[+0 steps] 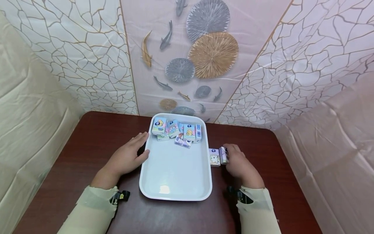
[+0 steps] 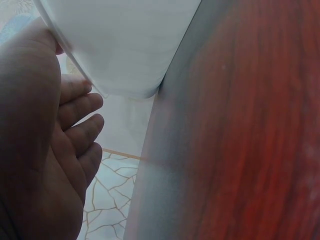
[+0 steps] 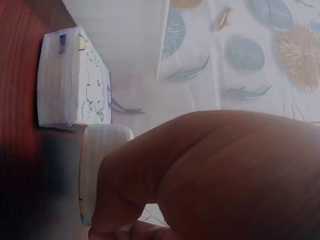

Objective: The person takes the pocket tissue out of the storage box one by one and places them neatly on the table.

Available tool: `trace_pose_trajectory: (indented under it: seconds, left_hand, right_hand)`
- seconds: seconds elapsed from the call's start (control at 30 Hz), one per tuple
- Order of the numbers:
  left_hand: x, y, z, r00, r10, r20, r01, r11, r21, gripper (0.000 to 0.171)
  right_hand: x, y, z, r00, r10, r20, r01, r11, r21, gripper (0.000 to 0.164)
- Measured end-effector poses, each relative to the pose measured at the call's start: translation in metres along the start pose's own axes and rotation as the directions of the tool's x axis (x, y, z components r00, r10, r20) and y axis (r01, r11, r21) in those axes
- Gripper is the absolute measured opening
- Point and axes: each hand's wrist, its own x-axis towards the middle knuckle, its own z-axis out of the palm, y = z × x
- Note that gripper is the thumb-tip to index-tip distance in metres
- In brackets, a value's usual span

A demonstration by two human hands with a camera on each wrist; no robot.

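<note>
Left hand [image 1: 125, 158] sits loose at the edge of a white rectangular plastic tray [image 1: 176, 175], palm [image 2: 62, 170] showing only in its wrist view, right hand [image 1: 240, 164] pinching a boxy pastel pack [image 1: 223, 156], reddish-brown tabletop [image 1: 284, 183] roomy rightward.

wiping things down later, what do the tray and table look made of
Tray: probably glossy plastic, judging by its smooth rounded rim and bright reflection.
Table: wood or wood-look laminate with a soft sheen; red-brown grain shows.
</note>
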Motion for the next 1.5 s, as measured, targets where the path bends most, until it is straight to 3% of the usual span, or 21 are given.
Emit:
trace_pose_trajectory:
  seconds: [0.87,1.23,1.5]
  left_hand:
    - [-0.002,0.002,0.000,1.000,-0.003,0.004,0.003,1.000,-0.010,0.077]
    - [-0.001,0.002,-0.001,1.000,0.012,-0.013,-0.013,1.000,-0.010,0.075]
    - [0.000,0.001,-0.001,1.000,0.007,-0.008,-0.007,1.000,-0.004,0.076]
  right_hand:
    - [-0.004,0.005,0.013,1.000,0.010,0.016,-0.010,1.000,-0.018,0.081]
    - [-0.001,0.005,0.016,0.999,0.042,0.029,-0.042,0.999,-0.005,0.100]
    - [0.003,0.007,0.020,0.999,0.034,0.006,-0.034,0.999,-0.028,0.093]
